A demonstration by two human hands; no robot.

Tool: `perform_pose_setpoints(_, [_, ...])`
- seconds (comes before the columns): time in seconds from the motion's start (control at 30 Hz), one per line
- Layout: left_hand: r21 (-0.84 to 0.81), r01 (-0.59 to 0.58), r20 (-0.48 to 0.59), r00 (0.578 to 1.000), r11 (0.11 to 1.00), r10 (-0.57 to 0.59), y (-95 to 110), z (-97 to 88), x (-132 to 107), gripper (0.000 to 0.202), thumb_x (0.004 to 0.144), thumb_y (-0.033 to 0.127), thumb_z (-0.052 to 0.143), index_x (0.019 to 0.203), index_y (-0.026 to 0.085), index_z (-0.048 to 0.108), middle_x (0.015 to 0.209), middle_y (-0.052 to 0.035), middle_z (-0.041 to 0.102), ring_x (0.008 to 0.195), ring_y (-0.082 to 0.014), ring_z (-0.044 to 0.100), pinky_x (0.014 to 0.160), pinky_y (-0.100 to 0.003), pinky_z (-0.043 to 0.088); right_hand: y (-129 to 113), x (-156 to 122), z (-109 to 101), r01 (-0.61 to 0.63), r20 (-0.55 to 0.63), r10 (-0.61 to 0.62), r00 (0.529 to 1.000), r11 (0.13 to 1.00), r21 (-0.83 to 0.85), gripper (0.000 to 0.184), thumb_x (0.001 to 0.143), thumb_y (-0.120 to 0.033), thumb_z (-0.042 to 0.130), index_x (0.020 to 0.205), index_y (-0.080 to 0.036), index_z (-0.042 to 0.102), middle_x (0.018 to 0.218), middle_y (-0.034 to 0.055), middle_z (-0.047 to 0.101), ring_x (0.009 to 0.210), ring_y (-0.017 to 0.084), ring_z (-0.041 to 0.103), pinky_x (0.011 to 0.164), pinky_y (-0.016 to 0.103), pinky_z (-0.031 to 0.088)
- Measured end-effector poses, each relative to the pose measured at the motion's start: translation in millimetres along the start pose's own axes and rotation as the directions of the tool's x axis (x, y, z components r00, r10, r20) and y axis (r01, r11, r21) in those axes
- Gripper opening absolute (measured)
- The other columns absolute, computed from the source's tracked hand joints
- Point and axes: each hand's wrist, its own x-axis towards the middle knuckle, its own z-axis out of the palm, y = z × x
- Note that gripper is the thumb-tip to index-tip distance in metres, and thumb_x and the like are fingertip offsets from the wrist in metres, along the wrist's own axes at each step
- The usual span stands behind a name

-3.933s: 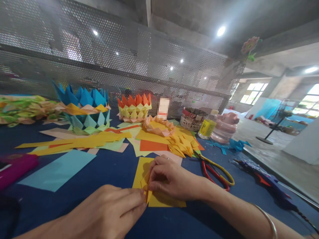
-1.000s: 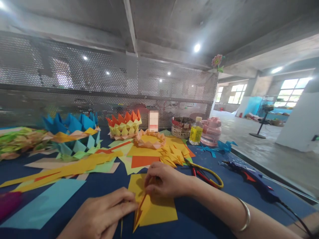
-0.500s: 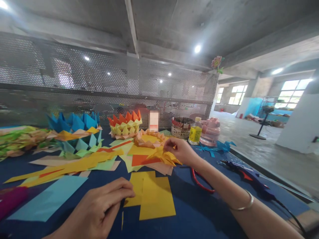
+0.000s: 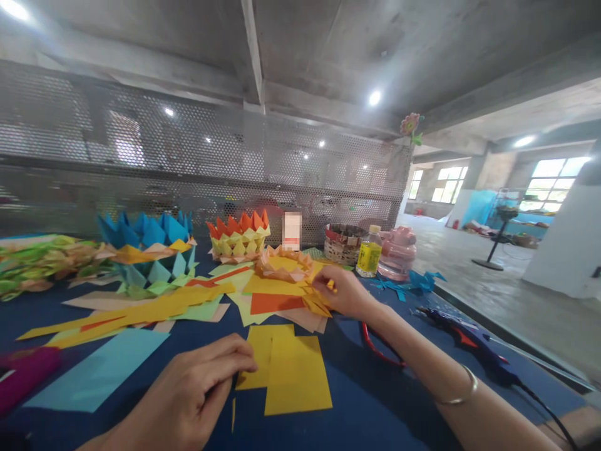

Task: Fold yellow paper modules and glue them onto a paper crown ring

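My right hand [image 4: 342, 290] reaches out over the pile of folded yellow paper pieces [image 4: 315, 302], its fingers pinched on a small yellow piece. My left hand [image 4: 195, 388] rests near the table's front, fingers curled together at the left edge of the flat yellow paper sheets [image 4: 291, 373]; whether anything is between them I cannot make out. An orange sheet [image 4: 275, 302] lies just beyond the yellow ones.
Blue-covered table [image 4: 375, 401]. Red-and-yellow scissors [image 4: 378, 347] lie under my right forearm, a blue glue gun [image 4: 464, 341] to the right. Paper crowns: blue [image 4: 145, 247], orange-yellow [image 4: 239, 235]. Basket [image 4: 342, 241], bottle [image 4: 369, 252], pink jar [image 4: 397, 250], light blue sheet [image 4: 94, 369], perforated metal screen [image 4: 188, 169].
My right hand left the yellow sheet near my left hand and carried a folded yellow piece out to the pile. My left hand stayed by the flat sheets.
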Motion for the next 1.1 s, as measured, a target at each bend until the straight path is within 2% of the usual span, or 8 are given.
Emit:
perform_pose_setpoints(0.1, [-0.026, 0.029, 0.032, 0.999, 0.999, -0.028, 0, -1.3, 1, 0.03, 0.093, 0.015, 0.036, 0.096, 0.023, 0.064, 0.096, -0.0026, 0.066, 0.084, -0.0132, 0.067, 0.072, -0.019, 0.049, -23, -8, 8, 0.196, 0.24, -0.229, 0.943, 0.968, 0.154, 0.013, 0.081, -0.03, 0.069, 0.089, -0.02, 0.072, 0.084, 0.0002, 0.067, 0.074, 0.011, 0.057, 0.067, 0.02, 0.041])
perform_pose_setpoints(0.23, [-0.031, 0.047, 0.024, 0.999, 0.998, -0.047, 0, -1.9, 2, 0.028, 0.094, 0.016, 0.035, 0.094, 0.023, 0.063, 0.095, -0.0028, 0.066, 0.083, -0.0138, 0.066, 0.072, -0.021, 0.048, -30, -16, 12, 0.219, 0.435, -0.305, 0.847, 0.946, 0.237, 0.051, 0.059, -0.05, 0.083, 0.099, -0.02, 0.07, 0.088, 0.001, 0.061, 0.076, 0.014, 0.052, 0.063, 0.022, 0.039])
perform_pose_setpoints(0.47, [-0.057, 0.073, 0.016, 0.997, 0.996, -0.073, -3, -3.2, 4, 0.028, 0.094, 0.015, 0.034, 0.09, 0.021, 0.061, 0.092, -0.0032, 0.065, 0.083, -0.0143, 0.065, 0.074, -0.023, 0.048, -28, -17, 6, -0.006, 0.542, -0.106, 0.834, 0.98, 0.201, 0.063, 0.049, -0.049, 0.087, 0.1, -0.02, 0.067, 0.086, -0.0012, 0.061, 0.073, 0.014, 0.05, 0.06, 0.022, 0.035])
perform_pose_setpoints(0.57, [-0.078, 0.098, -0.014, 0.995, 0.992, -0.099, -3, -6.7, 6, 0.028, 0.094, 0.016, 0.034, 0.09, 0.021, 0.061, 0.094, -0.0043, 0.066, 0.086, -0.0154, 0.065, 0.078, -0.024, 0.049, -27, -17, 8, 0.015, 0.542, -0.15, 0.827, 0.969, 0.246, 0.042, 0.061, -0.049, 0.081, 0.084, -0.018, 0.066, 0.074, -0.0038, 0.057, 0.066, 0.01, 0.045, 0.055, 0.021, 0.03])
perform_pose_setpoints(0.67, [-0.141, 0.195, -0.003, 0.98, 0.97, -0.198, -2, -11.2, 11, 0.025, 0.095, 0.024, 0.037, 0.091, 0.02, 0.062, 0.098, -0.0064, 0.065, 0.09, -0.0182, 0.063, 0.078, -0.025, 0.05, -29, -18, 12, 0.02, 0.428, -0.196, 0.882, 0.924, 0.383, 0.031, 0.076, -0.046, 0.07, 0.075, -0.016, 0.062, 0.063, -0.0054, 0.048, 0.059, 0.008, 0.039, 0.051, 0.02, 0.026])
perform_pose_setpoints(0.87, [-0.563, 0.522, 0.225, 0.843, 0.64, -0.489, 0, -11.6, 19, 0.048, 0.086, 0.054, 0.056, 0.12, 0.021, 0.052, 0.113, -0.0098, 0.062, 0.1, -0.024, 0.062, 0.063, -0.025, 0.055, -47, -24, 22, -0.139, 0.32, -0.142, 0.937, 0.687, 0.713, 0.04, 0.074, -0.055, 0.069, 0.075, -0.016, 0.059, 0.065, -0.0043, 0.051, 0.057, 0.008, 0.041, 0.051, 0.019, 0.031])
perform_pose_setpoints(0.93, [-0.617, 0.547, 0.305, 0.829, 0.566, -0.468, 2, -10.1, 20, 0.056, 0.083, 0.056, 0.06, 0.124, 0.019, 0.05, 0.109, -0.0095, 0.065, 0.093, -0.0227, 0.064, 0.06, -0.024, 0.053, -55, -29, 24, -0.181, 0.338, -0.127, 0.933, 0.645, 0.742, 0.042, 0.071, -0.057, 0.071, 0.074, -0.016, 0.059, 0.065, -0.0041, 0.052, 0.057, 0.008, 0.042, 0.051, 0.019, 0.033])
perform_pose_setpoints(1.1, [-0.721, 0.551, 0.451, 0.833, 0.42, -0.319, 6, -7.5, 23, 0.045, 0.082, 0.051, 0.067, 0.11, 0.016, 0.063, 0.1, -0.0069, 0.073, 0.091, -0.0209, 0.068, 0.083, -0.029, 0.051, -66, -38, 27, -0.172, 0.364, -0.176, 0.915, 0.645, 0.745, 0.035, 0.077, -0.05, 0.068, 0.082, -0.016, 0.062, 0.071, -0.002, 0.055, 0.061, 0.01, 0.047, 0.055, 0.02, 0.036])
